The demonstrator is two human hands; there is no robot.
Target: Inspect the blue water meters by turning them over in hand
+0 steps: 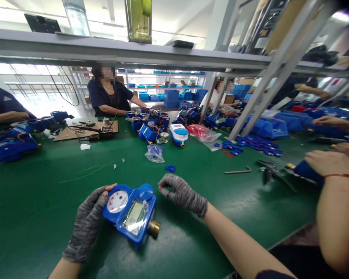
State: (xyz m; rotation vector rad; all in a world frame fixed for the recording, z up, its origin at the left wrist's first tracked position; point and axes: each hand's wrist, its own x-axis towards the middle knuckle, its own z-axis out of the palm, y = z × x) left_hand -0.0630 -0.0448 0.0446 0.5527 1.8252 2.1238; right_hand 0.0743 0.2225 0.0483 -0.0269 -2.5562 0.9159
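A blue water meter (132, 215) with a white dial, a small screen and a brass fitting lies on the green table (192, 174) right in front of me. My left hand (88, 221), in a grey knit glove, grips its left side, thumb on the dial rim. My right hand (183, 193), gloved too, hovers just right of the meter's round blue cap with its fingers curled in a pinch; what it holds is too small to make out.
Small blue parts (170, 168), a plastic bag (154, 153), a hex key (238, 171) and a white-topped meter (178, 134) lie farther back. Piles of blue meters (151, 124) sit mid-table. Another person's arm (337, 201) is at my right; a seated person (110, 95) works opposite.
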